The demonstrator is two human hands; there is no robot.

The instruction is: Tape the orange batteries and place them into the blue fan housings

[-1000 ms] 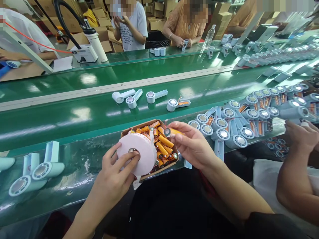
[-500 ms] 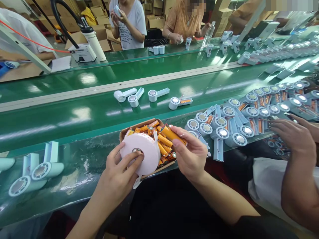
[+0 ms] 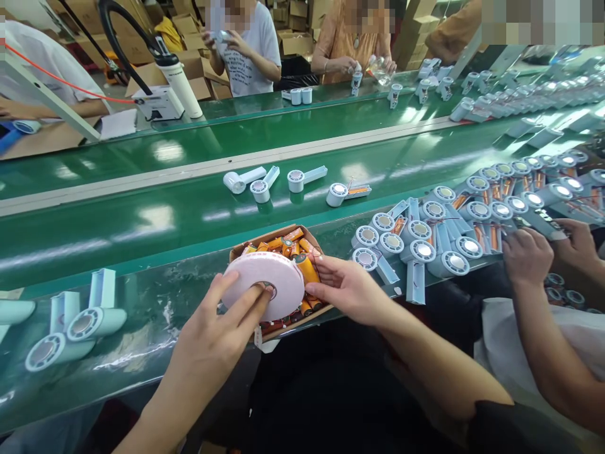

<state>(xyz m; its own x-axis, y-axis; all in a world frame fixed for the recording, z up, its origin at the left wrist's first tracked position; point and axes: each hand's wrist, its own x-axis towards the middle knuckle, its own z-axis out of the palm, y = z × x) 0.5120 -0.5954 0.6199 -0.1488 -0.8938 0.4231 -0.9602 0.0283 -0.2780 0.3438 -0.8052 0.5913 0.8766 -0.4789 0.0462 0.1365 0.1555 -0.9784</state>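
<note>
My left hand (image 3: 236,309) grips a roll of white double-sided tape (image 3: 246,274), two fingers pushed into its core. The roll is held over a cardboard box (image 3: 309,318) filled with orange battery cells. My right hand (image 3: 347,287) pinches one orange battery (image 3: 308,270) with thin wires, against the right edge of the roll. Whether the battery touches the tape is hard to make out. A loose end of tape (image 3: 267,345) hangs below the roll. Other orange cells (image 3: 283,244) lie in the box behind and under the roll.
Pale blue fan housings (image 3: 418,251) crowd the bench on the right, beside a co-worker's hands (image 3: 527,255). Several housings (image 3: 296,181) lie on the green conveyor (image 3: 189,208). More housings (image 3: 82,325) sit at left. People stand across the line.
My right hand has turned the battery more upright and brought it against the tape roll. The roll has tilted flatter. Housings on the conveyor appear slightly farther right.
</note>
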